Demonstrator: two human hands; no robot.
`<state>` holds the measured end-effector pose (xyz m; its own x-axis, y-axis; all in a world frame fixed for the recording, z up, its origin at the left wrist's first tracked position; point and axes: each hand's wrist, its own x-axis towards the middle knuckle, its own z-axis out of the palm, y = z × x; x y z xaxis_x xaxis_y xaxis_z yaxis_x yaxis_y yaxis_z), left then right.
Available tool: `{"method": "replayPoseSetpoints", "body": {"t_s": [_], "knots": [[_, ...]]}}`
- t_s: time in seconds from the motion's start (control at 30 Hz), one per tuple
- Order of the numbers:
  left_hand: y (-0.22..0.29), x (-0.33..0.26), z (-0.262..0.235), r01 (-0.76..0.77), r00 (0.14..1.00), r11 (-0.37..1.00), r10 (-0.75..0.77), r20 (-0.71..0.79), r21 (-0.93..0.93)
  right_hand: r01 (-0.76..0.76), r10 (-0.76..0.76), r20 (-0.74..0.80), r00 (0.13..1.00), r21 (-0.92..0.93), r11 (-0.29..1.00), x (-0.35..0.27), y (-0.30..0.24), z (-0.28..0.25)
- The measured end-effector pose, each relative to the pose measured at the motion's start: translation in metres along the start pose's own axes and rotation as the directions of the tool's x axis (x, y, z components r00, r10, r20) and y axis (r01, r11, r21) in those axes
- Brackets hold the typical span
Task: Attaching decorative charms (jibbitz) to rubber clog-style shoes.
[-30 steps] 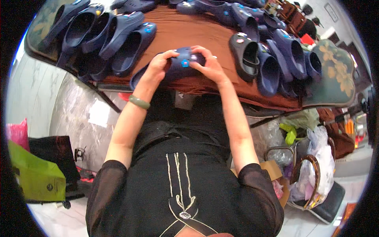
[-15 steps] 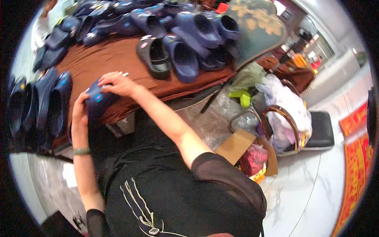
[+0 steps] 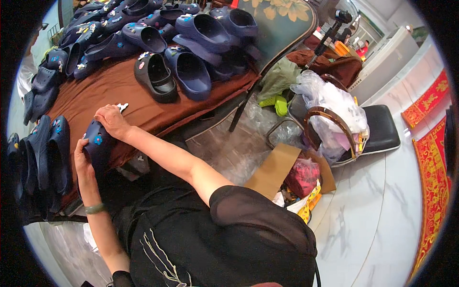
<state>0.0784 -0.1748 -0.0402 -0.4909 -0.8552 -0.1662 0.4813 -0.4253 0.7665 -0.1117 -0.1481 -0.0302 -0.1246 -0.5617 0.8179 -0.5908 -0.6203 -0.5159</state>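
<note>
Near the table's front edge, a navy clog (image 3: 99,152) with a blue flower charm is gripped from its left side by my left hand (image 3: 82,155). My right hand (image 3: 112,122) is closed over the clog's upper end, fingers bent and pressed on it; the fingertips are partly hidden. Just beyond those knuckles shows a small white piece (image 3: 123,107), and I cannot tell whether it lies on the cloth or is held. Several navy clogs (image 3: 58,153) stand in a row left of my left hand. Farther back sit a black clog (image 3: 155,79) and a navy clog (image 3: 189,74).
A brown cloth (image 3: 76,98) covers the table, with many charm-covered clogs piled at the back. To the right are a dark chair back (image 3: 282,28), a black seat (image 3: 382,126) bearing a bag with curved handles (image 3: 334,115), and an open cardboard box (image 3: 272,172) on the floor.
The view has turned, so the table sits farther left. Both hands still hold the clog, now lower in the picture, and its flower charm faces more toward me.
</note>
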Motion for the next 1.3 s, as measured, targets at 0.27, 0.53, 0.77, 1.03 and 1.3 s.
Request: {"method": "replayPoseSetpoints", "body": {"t_s": [0.27,0.53,0.77,1.03,1.3], "knots": [[-0.003,-0.019,0.006,-0.172,0.985,0.981,0.172,0.003,0.085,-0.001,-0.026,-0.111,0.993,-0.234,0.972,-0.012,0.041,-0.027],[-0.016,-0.026,0.052,-0.117,0.992,0.993,0.119,0.049,-0.034,-0.086,0.136,0.104,0.985,-0.39,0.917,-0.018,0.053,-0.07],[-0.006,-0.031,0.033,-0.067,0.994,0.997,0.071,0.085,-0.047,-0.023,0.014,0.245,0.97,0.036,0.999,-0.01,-0.02,-0.053],[-0.008,-0.025,0.027,-0.097,0.995,0.994,0.098,0.027,-0.046,0.159,-0.157,0.442,0.883,0.033,0.987,-0.012,-0.031,-0.035],[-0.017,-0.015,0.031,-0.156,0.985,0.985,0.161,0.063,-0.078,0.325,-0.288,0.262,0.921,-0.113,0.939,-0.024,-0.027,-0.019]]}}
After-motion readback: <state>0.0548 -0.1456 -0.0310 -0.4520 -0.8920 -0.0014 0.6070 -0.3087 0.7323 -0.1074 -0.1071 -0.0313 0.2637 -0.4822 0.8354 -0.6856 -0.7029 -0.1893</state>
